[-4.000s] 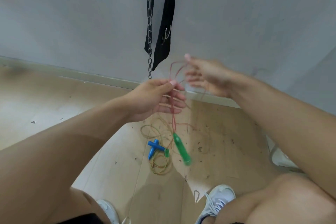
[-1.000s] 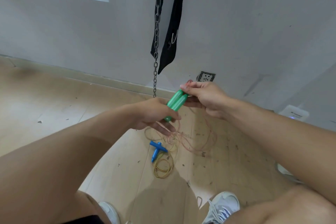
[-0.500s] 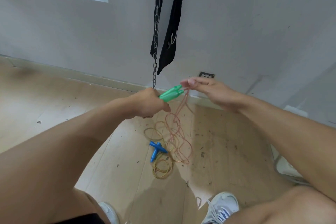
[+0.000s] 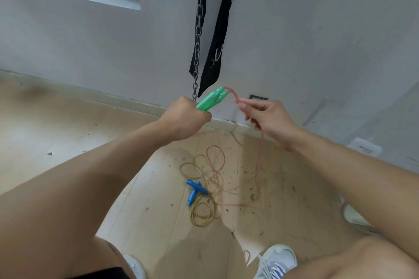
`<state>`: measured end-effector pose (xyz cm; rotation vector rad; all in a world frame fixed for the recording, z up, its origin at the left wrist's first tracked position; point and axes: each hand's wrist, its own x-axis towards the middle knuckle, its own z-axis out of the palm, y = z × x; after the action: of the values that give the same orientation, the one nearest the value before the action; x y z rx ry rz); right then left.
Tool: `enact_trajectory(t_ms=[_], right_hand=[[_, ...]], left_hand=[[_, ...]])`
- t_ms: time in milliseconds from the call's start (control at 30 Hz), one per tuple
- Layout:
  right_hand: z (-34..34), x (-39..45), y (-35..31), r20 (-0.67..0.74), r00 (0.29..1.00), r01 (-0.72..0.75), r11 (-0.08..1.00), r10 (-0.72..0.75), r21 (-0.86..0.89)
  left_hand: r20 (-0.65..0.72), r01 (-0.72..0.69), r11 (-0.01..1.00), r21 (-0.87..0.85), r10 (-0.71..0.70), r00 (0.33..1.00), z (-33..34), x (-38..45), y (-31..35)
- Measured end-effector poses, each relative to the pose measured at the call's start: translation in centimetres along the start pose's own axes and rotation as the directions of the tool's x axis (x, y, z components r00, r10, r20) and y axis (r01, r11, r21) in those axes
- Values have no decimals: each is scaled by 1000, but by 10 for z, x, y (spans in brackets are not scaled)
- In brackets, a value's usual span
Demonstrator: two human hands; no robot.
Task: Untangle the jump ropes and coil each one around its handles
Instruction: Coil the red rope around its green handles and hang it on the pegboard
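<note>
The two green handles (image 4: 211,99) are being held side by side up in the air in front of the wall, their narrow ends pointing up and to the right. The left hand (image 4: 186,118) is wrapping its fingers (image 4: 203,118) tightly around their lower ends in a fist. A pink rope (image 4: 257,165) is arching out of the handle tips and running into the right hand (image 4: 268,118), whose thumb and forefinger are pinching it just beside the handles while the other fingers (image 4: 255,123) are curling loosely. From there the rope is hanging down to the wooden floor (image 4: 68,133), looping into a loose tangle. Lying among those loops is a yellow rope (image 4: 200,215), with its blue handles (image 4: 195,190) crossing each other on the floor. Behind the hands, a chain (image 4: 199,29) and a black strap (image 4: 218,36) are hanging against the wall. A white sneaker (image 4: 275,260) is showing at the bottom.
</note>
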<state>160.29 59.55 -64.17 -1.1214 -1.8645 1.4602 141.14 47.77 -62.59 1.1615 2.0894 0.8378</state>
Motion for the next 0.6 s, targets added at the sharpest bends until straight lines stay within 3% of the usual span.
enact_trajectory(t_ms=[67,167,267,333,400,500,600], right_hand=[[19,-7,3,26,993,114,931,-112,-346],[46,-22,-7,301,953,253,626,-30,-738],[58,-35,-29,415,910,388,314,19,-866],[54,-37,-42,443,896,438,234,-36,-868],[43,-36,-49,472,875,483,273,-111,-832],[20,-27,-46,470,868,474,541,-158,-694],[9,-19,-36,474,878,331,800,-67,-500]], left_hand=[[-80,-27,980,199,43,996,5,0,-1],[-159,-38,842,538,145,977,13,-3,-4],[-35,-126,655,745,227,973,22,-10,-8],[42,-192,572,797,265,963,29,-16,-9],[72,-230,542,808,296,952,31,-21,-7],[83,-264,528,807,341,936,28,-22,-3],[70,-302,556,775,399,914,24,-22,-2]])
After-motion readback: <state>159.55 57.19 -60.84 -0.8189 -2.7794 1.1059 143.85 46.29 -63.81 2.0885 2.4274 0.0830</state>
